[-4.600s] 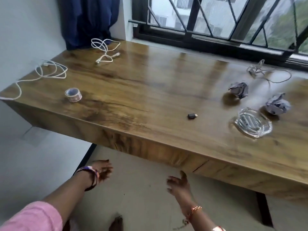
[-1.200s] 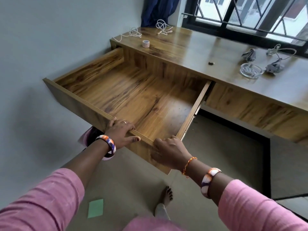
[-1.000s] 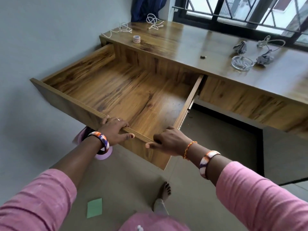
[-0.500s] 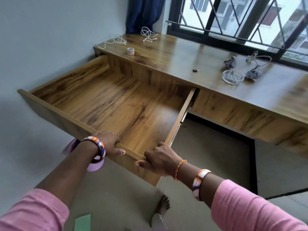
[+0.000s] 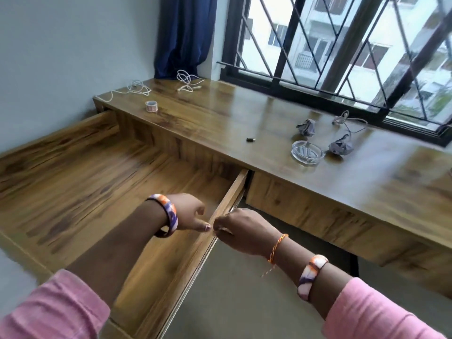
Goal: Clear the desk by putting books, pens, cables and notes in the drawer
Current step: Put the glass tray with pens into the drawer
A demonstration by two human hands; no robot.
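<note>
The wide wooden drawer [image 5: 73,192] stands pulled far out of the desk [image 5: 244,113], with nothing inside it. My left hand [image 5: 188,214] hovers over the drawer's right end, fingers loosely curled, holding nothing. My right hand [image 5: 242,228] is just outside the drawer's right side wall, its curled fingers at the wall's top edge; a grip is unclear. On the desk lie two white cables [image 5: 137,88] [image 5: 187,80] at the far left, a grey cable [image 5: 347,121] near the window, and two crumpled paper balls [image 5: 307,127] [image 5: 341,148].
A tape roll [image 5: 151,105], a small black plug-like piece [image 5: 250,139] and a glass dish [image 5: 307,152] also sit on the desk. A second drawer front [image 5: 318,216] is closed on the right. Wall at left, blue curtain [image 5: 183,33] and barred window behind.
Both hands have left the drawer's front panel and moved forward to its right side wall. The view has come closer to the desk. The drawer, closed 4.6 s ago, is out.
</note>
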